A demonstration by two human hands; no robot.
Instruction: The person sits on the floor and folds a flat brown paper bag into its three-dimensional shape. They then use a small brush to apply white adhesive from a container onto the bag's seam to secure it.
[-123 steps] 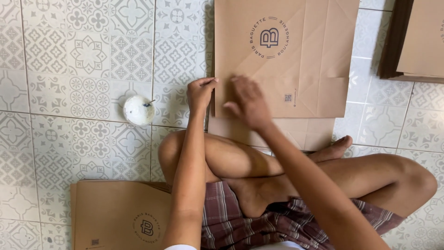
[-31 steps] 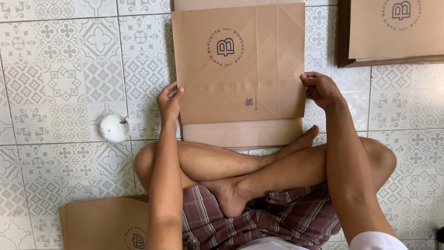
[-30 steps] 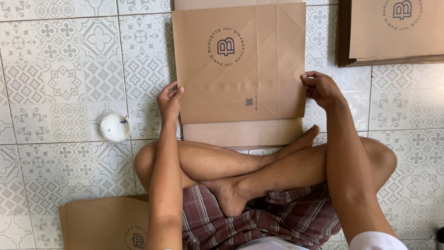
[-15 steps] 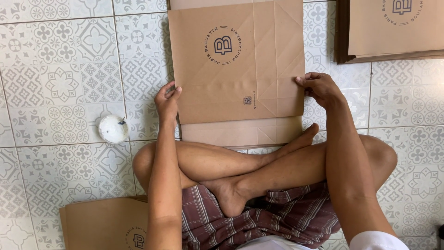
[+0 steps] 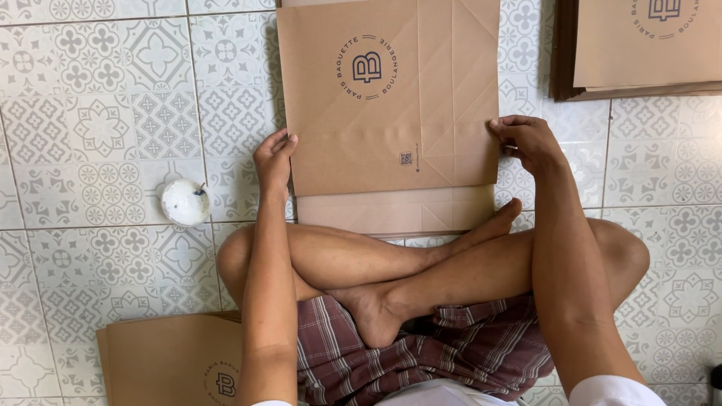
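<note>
Paper bag (image 5: 387, 98), brown and flat, is laid on the tiled floor (image 5: 90, 113) directly ahead of the crossed legs, with its folded bottom flap (image 5: 395, 210) nearest the shins. The bag is pinched at both side edges: the left hand (image 5: 274, 158) is closed on the left edge beside the fold line, and the right hand (image 5: 530, 139) is closed on the right edge at about the same height. For a clean crease, both edges are best kept level and square to the fold, with equal pressure applied from each side so that the flap is not skewed.

Counted items: one bag in hand; one stack of like bags (image 5: 647, 45) to the right of the bag, at the upper corner; one further stack (image 5: 169, 361) to the left of the bag, beside the left knee; one small white round pot (image 5: 185, 201) just left of the left hand. Sheet counts within the stacks cannot be told.
</note>
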